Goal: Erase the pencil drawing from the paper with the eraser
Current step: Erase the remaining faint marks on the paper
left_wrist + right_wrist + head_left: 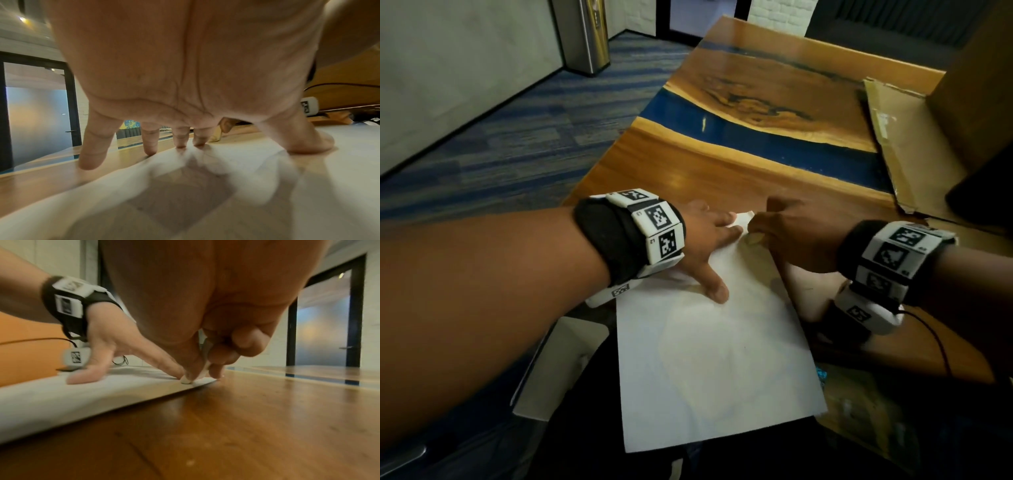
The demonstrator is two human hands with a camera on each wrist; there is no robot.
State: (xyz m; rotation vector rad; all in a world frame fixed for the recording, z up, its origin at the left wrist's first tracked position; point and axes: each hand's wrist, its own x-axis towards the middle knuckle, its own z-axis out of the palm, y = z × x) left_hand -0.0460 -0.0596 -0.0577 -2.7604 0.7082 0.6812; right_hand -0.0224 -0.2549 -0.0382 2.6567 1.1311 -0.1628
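Observation:
A white sheet of paper (715,342) lies on the wooden table, its near end hanging over the table's front edge. My left hand (709,240) presses flat on the sheet's far left part, fingers straight and spread, thumb (717,291) on the paper. In the left wrist view the fingertips (180,142) touch both paper (205,194) and wood. My right hand (760,233) pinches a small white eraser (753,238) against the sheet's far corner. The right wrist view shows the eraser (186,380) touching the paper (61,399) beside my left hand (123,356). Pencil marks are too faint to make out.
The table (722,178) has a blue resin band across it, and its left edge runs close to my left wrist. An open cardboard box (900,144) stands at the right. A black cable (935,339) trails from my right wrist. A metal bin (585,34) stands on the carpet.

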